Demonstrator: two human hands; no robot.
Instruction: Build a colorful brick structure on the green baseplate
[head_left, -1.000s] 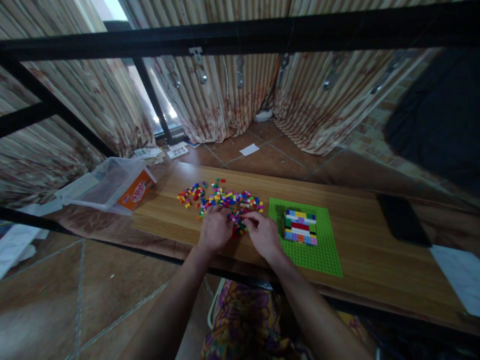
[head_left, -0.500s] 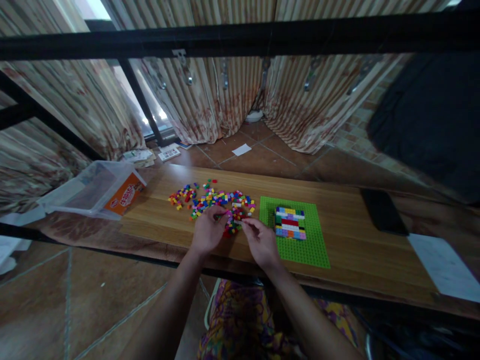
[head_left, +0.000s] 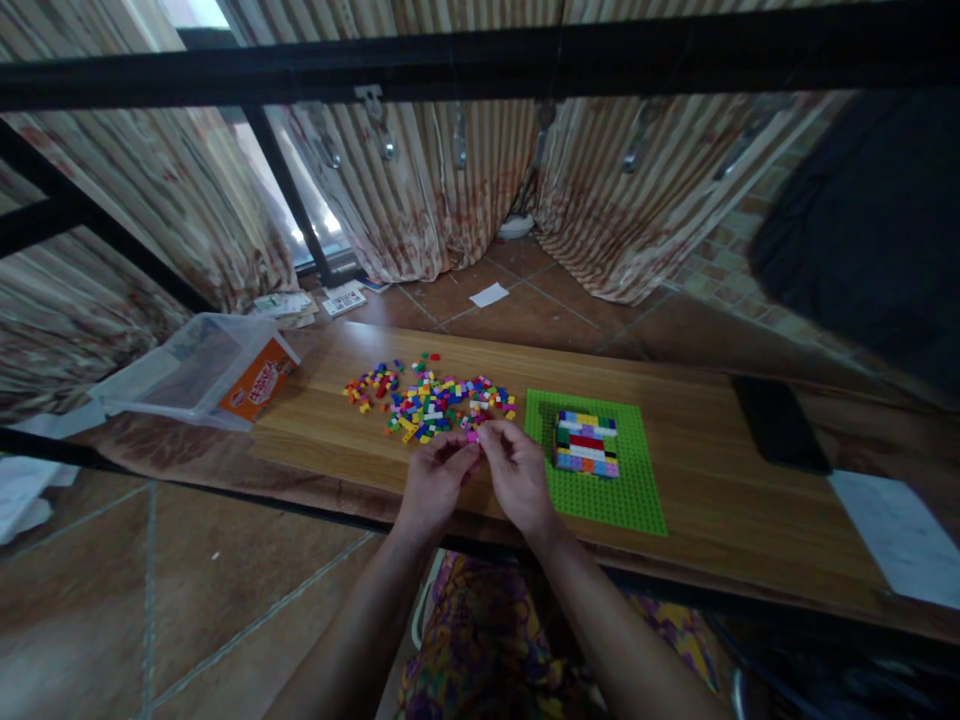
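Observation:
My left hand (head_left: 437, 480) and my right hand (head_left: 516, 472) meet at their fingertips just in front of a pile of small coloured bricks (head_left: 431, 395) on the wooden table (head_left: 720, 470). Both pinch a tiny pink brick (head_left: 472, 436) between them. To the right lies a green baseplate (head_left: 630, 490) with a low, striped block of stacked bricks (head_left: 586, 443) on it, close to my right hand.
A clear plastic tub with an orange label (head_left: 214, 370) lies tipped at the table's left end. A black phone (head_left: 780, 423) and a white sheet (head_left: 896, 540) sit at the right. A black metal bar (head_left: 480, 65) crosses overhead; curtains hang behind.
Both hands have lifted out of the brick pile and drawn back toward me, coming together on a small pink brick. The view has shifted slightly.

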